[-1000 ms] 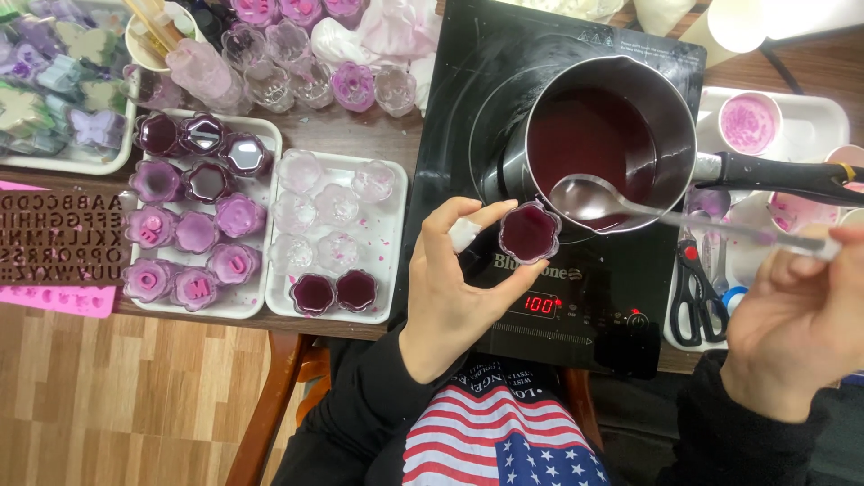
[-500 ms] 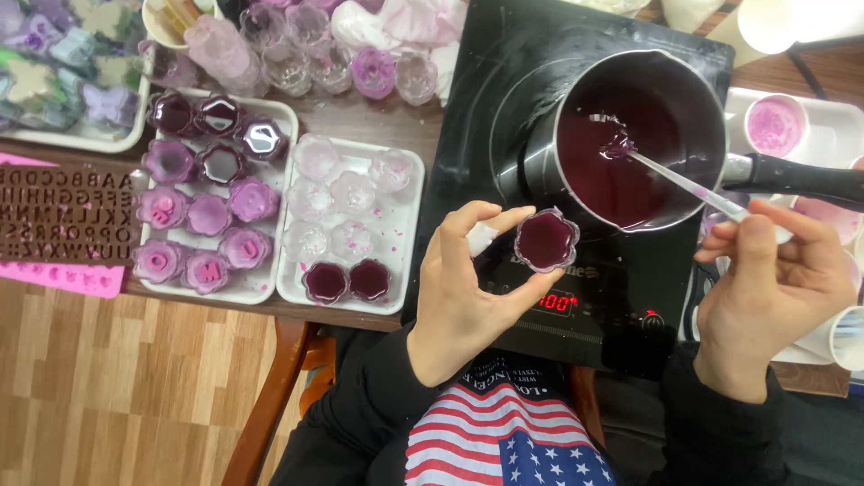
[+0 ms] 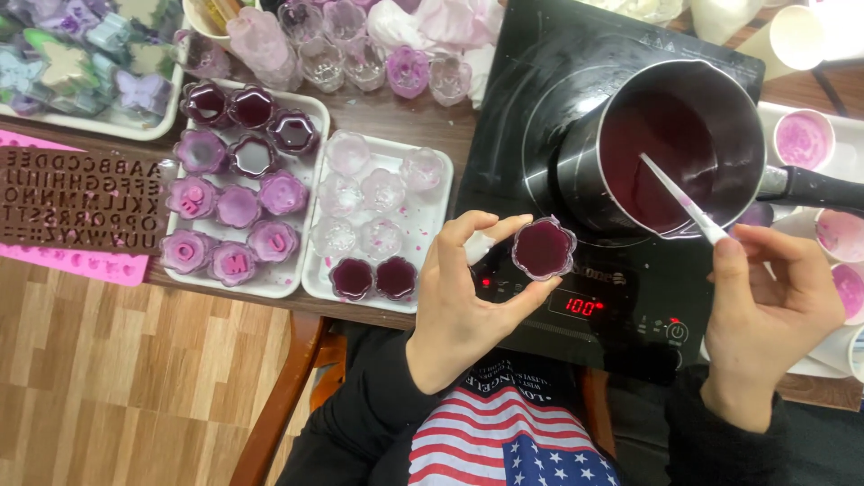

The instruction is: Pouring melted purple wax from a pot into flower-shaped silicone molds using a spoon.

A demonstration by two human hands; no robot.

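My left hand (image 3: 468, 301) holds a small clear flower-shaped mould cup (image 3: 543, 248) filled with dark purple liquid, just above the front of a black induction hob (image 3: 576, 135). My right hand (image 3: 765, 306) grips the handle of a metal spoon (image 3: 684, 202) whose bowl dips into the dark purple liquid in a steel saucepan (image 3: 679, 148) on the hob. The pan's black handle (image 3: 814, 187) points right.
Left of the hob a white tray (image 3: 418, 225) holds several clear cups, two filled purple (image 3: 373, 277). Another tray (image 3: 236, 184) holds several purple moulded pieces. A pink letter mould (image 3: 76, 202) lies at the far left. Paper cups (image 3: 804, 139) with pink residue stand to the right.
The spoon has gone from hovering beside the held cup back into the pan, and my right hand moved left toward the pan. The left hand kept the filled cup nearly still.
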